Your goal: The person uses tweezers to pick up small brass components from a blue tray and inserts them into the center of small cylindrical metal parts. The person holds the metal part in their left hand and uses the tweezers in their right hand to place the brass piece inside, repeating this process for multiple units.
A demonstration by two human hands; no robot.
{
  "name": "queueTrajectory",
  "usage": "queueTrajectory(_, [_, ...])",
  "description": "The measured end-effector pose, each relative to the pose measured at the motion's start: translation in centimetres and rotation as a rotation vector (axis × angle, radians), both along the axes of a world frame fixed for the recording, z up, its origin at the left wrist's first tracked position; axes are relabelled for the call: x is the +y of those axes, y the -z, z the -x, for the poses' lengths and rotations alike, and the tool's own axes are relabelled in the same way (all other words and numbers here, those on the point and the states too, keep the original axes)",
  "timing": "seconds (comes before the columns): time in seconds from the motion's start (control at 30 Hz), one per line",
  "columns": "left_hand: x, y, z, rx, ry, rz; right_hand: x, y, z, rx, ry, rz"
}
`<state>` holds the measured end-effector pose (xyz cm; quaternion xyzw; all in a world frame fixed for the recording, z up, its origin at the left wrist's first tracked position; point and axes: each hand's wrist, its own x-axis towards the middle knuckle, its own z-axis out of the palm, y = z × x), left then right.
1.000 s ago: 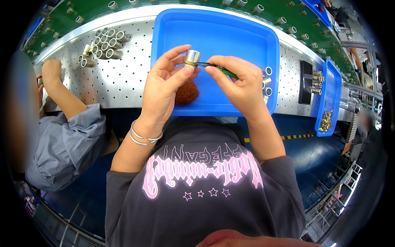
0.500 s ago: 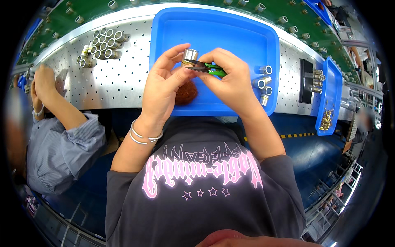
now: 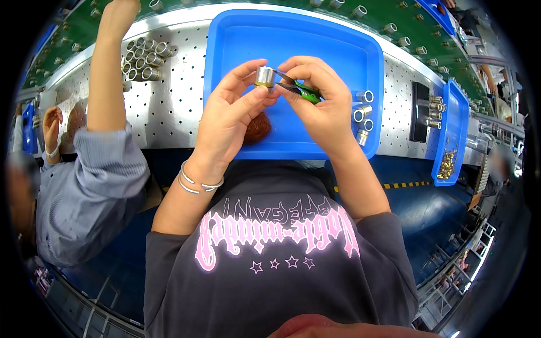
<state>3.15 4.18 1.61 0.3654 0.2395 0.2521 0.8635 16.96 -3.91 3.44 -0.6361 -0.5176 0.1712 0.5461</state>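
Over a blue plastic tray [image 3: 293, 28], my left hand [image 3: 231, 107] pinches a short silver metal sleeve with a brass-coloured lower end [image 3: 264, 77] between thumb and fingers. My right hand [image 3: 324, 101] is closed around small green-handled thread snips [image 3: 308, 93]. Their dark blades are parted and point left, right beside the sleeve; whether they touch it I cannot tell. A reddish-brown scouring pad or wad of fibre [image 3: 258, 128] lies in the tray, partly behind my left hand. Several more metal sleeves [image 3: 363, 114] are gathered at the tray's right side.
To the left, a co-worker's arm [image 3: 104, 84] reaches over the perforated metal table [image 3: 180, 107] past a cluster of sleeves [image 3: 143, 59]. A green conveyor [image 3: 197, 4] with sleeves runs behind. On the right are a black flat device [image 3: 419, 111] and a smaller blue tray [image 3: 453, 129] with brass parts.
The sleeve has tilted and turned in my left hand. The snips have shifted right, their blades now more steeply angled. The co-worker's arm has swung forward toward the conveyor.
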Motion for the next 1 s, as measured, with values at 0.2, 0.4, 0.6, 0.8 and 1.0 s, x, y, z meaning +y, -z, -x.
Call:
queueTrajectory(0.2, [0.1, -0.4, -0.1, -0.038, 0.006, 0.093, -0.1, 1.0, -0.3, 0.332, -0.01, 0.016])
queueTrajectory(0.4, [0.2, -0.1, 0.0, -0.016, 0.001, 0.088, -0.1, 0.4, -0.4, 0.291, -0.042, 0.068])
queueTrajectory(0.6, [0.2, -0.4, -0.2, 0.008, 0.008, -0.004, 0.2, 0.2, -0.3, 0.178, -0.019, 0.012])
queueTrajectory(0.8, [0.1, -0.4, -0.3, 0.077, 0.005, -0.117, 0.1, 0.1, -0.1, 0.033, 0.006, -0.006])
queueTrajectory(1.0, [0.0, -0.2, -0.2, 0.123, 0.046, -0.231, -0.1, -0.2, -0.1, 0.027, -0.01, -0.009])
